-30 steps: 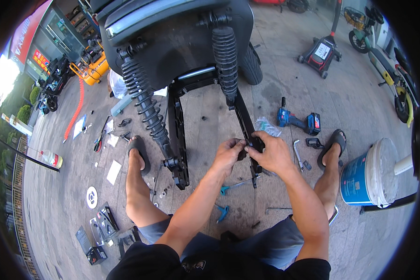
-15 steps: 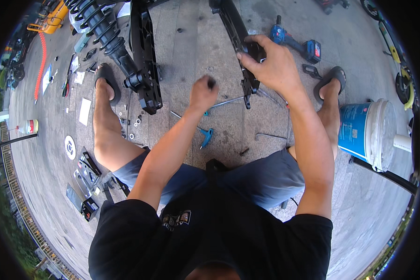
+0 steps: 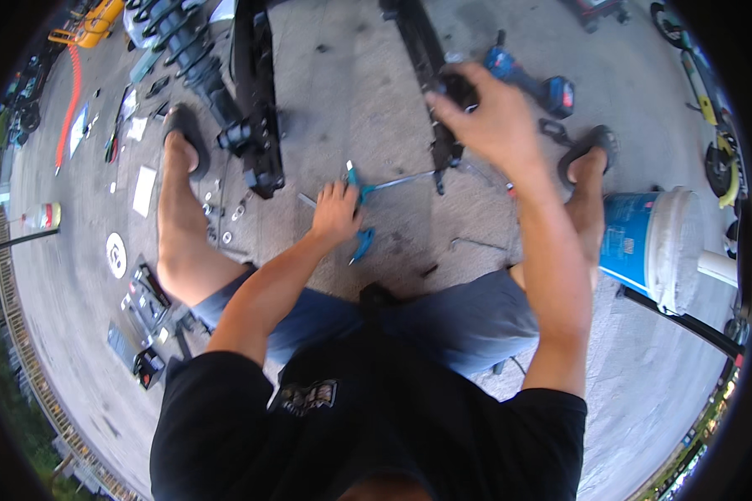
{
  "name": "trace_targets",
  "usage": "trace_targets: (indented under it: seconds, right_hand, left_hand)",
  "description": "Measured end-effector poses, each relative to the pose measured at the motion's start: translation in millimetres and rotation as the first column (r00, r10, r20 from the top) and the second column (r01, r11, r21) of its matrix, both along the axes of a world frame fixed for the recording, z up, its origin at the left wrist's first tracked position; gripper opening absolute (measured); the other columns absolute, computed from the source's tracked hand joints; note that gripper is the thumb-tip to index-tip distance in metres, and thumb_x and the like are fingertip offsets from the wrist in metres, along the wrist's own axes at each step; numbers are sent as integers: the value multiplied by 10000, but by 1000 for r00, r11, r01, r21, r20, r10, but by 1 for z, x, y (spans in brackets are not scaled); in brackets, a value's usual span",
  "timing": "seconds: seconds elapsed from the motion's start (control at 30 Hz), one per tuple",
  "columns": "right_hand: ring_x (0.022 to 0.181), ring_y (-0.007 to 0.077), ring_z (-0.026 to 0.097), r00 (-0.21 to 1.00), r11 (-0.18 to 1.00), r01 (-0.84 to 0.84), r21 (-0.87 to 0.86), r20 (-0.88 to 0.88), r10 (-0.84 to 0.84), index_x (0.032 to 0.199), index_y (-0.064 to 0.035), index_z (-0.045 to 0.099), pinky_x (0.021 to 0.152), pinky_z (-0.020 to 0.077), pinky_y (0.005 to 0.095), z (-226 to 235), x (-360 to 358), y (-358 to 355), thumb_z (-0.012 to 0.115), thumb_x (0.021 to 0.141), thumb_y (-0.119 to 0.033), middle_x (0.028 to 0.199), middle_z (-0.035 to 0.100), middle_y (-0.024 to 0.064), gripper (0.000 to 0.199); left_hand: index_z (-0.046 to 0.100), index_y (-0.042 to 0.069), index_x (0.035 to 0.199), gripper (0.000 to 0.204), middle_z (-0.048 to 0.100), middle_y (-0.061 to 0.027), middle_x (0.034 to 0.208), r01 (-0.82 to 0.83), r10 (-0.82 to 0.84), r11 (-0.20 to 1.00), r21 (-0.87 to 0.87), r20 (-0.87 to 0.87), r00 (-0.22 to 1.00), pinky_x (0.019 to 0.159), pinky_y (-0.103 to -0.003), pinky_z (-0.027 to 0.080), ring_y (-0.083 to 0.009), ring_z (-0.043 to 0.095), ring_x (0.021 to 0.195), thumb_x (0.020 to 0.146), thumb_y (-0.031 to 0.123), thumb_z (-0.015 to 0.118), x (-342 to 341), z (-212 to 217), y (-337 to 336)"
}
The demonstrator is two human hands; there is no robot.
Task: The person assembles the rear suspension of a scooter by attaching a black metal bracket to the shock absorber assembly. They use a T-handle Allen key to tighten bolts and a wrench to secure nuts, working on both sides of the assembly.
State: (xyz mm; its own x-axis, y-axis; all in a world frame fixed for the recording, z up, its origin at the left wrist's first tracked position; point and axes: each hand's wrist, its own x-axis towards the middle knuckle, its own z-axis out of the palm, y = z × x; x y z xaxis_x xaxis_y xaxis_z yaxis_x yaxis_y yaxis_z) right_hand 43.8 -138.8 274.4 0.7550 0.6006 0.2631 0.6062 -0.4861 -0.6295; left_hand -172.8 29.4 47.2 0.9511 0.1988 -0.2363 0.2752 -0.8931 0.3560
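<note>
Black metal fills the top of the frame: we count two frame arms, one [image 3: 255, 108] at upper left of centre and one [image 3: 426, 75] at upper centre, both cut off by the top edge. Our right hand [image 3: 493, 125] has its fingers wrapped round the second arm, hiding what lies beneath the palm. Our left hand [image 3: 336, 213], at centre, rests with fingers spread loosely on the concrete floor [image 3: 376, 100], touching a teal-handled T-wrench [image 3: 368, 188]; we cannot tell whether it grips the handle. One coil spring shock [image 3: 188, 54] runs off at upper left. One blue drill [image 3: 530, 79] lies at upper right, one blue-and-white bucket [image 3: 647, 242] at the right edge. Small parts at the left are too blurred to count.
</note>
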Motion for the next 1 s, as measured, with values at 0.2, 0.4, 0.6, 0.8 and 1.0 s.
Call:
trace_targets:
  seconds: [0.2,0.4,0.6,0.8,1.0]
  right_hand:
    - [859,375,672,1000,999,15,30,-20,-14,1116,-100,624,769,541,429,3,1,-3,715,758,-381,905,694,179,463]
    - [821,353,684,997,1000,10,-1,-71,-10,1111,-68,625,738,544,413,9,-5,4,723,768,-345,875,697,187,451]
    - [875,350,677,1000,1000,-2,30,-20,3,1123,-67,624,773,534,417,4,-3,1,713,775,-375,908,696,184,473]
    - [798,277,697,998,1000,7,27,-56,-5,1091,-44,642,722,537,351,3,-4,5,760,769,-309,892,699,168,434]
    - [666,202,658,998,999,29,-20,-50,-30,1079,-44,651,634,511,315,9,-7,7,762,770,-301,800,696,132,418]
  left_hand:
    - [522,205,1298,657,474,-144,1290,578,-567,811,87,-128,814,996,-481,373,-354,416,1243,676,178,733,-34,-4,-13]
    - [550,109,1158,480,571,-202,1094,462,-465,885,-48,-77,882,893,-464,442,-364,587,1019,706,150,708,-21,7,-8]
    - [512,34,1169,479,608,-181,995,-35,128,824,-566,125,984,750,-429,513,-330,633,897,715,49,662,10,64,-6]
    - [543,53,1167,324,611,-61,930,-14,559,-280,-960,-175,810,604,-257,449,-114,543,735,878,130,667,56,117,2]
    - [588,34,1131,294,605,-22,854,136,597,-35,-990,89,797,602,-221,428,-71,512,701,885,161,686,84,153,-6]
